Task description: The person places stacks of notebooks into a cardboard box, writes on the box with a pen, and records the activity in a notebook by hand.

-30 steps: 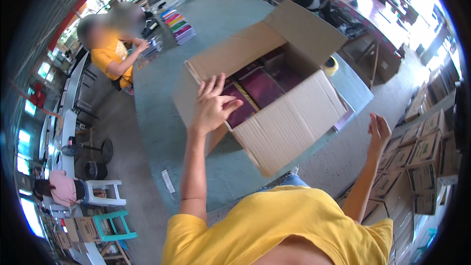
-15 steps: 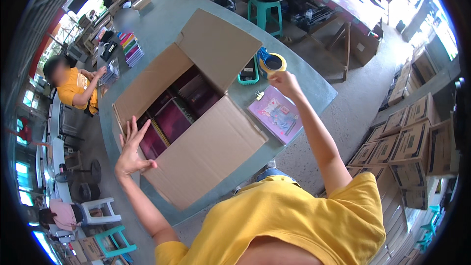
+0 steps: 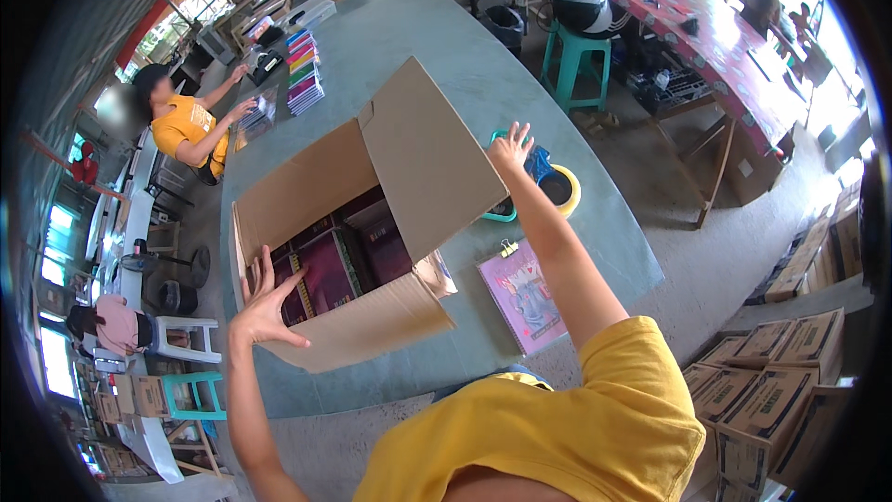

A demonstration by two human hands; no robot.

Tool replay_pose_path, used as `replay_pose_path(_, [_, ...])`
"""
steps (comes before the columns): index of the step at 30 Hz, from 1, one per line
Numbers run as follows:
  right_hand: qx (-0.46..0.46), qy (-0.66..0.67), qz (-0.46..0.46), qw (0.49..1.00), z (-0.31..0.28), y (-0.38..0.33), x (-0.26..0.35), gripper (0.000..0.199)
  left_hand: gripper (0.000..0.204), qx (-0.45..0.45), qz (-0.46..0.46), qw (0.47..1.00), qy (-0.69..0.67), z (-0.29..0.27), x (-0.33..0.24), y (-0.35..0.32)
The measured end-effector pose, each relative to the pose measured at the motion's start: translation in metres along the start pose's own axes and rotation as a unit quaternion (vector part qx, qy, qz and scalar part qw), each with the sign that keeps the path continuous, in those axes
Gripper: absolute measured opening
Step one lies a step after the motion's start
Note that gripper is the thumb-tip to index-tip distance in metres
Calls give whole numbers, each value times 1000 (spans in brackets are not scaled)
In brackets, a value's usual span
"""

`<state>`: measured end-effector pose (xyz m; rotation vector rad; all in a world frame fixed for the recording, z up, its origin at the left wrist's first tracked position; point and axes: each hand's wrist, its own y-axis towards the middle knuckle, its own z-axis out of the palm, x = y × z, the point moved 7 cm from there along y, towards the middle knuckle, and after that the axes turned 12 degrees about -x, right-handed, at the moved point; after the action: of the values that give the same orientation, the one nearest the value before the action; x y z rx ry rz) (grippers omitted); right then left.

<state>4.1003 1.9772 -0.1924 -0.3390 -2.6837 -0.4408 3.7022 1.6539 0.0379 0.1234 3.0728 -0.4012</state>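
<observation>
An open cardboard box (image 3: 423, 153) stands on the grey-green table, its large right far flap raised. Inside it lie several dark purple-red spiral-bound books or packs (image 3: 325, 270). My left hand (image 3: 263, 313), fingers spread, rests at the box's near left corner over the opening. Beyond the flap, my right hand (image 3: 510, 149) reaches out with fingers apart over a teal basket (image 3: 505, 217), which my wrist partly hides. Beside it lies a blue tape dispenser (image 3: 538, 165) with a yellow tape roll (image 3: 573, 193). A pink-purple spiral notebook (image 3: 522, 302) with a gold binder clip lies nearer me.
Stacks of colourful booklets (image 3: 303, 74) stand farther along the table (image 3: 409, 19). A person in yellow (image 3: 190, 130) works at its left side. Another sits on a teal stool (image 3: 576, 65) at the far right. Closed cartons (image 3: 767, 400) are piled on the right.
My right hand has moved from the tape roll to over the teal basket, and its fingers have spread. The box's near flap sits at a steeper angle. The whole view has shifted.
</observation>
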Motion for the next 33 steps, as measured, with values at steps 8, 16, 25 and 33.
replay_pose_path(8, [-70, 133, 130, 980, -11, -12, -2, 35, 135, -62, 56, 981, -176, 22, 21, -2])
replay_pose_path(16, [131, -40, -62, 989, -10, 24, 5, 42, 134, -76, 64, 981, -165, 20, 21, 3])
replay_pose_path(25, [52, -81, -30, 995, 28, 16, 7, 37, 142, -76, 94, 968, -219, 17, 18, 8])
replay_pose_path(33, [62, 72, 24, 995, -42, 11, -16, 25, 142, -91, 83, 968, -218, 21, 26, -3])
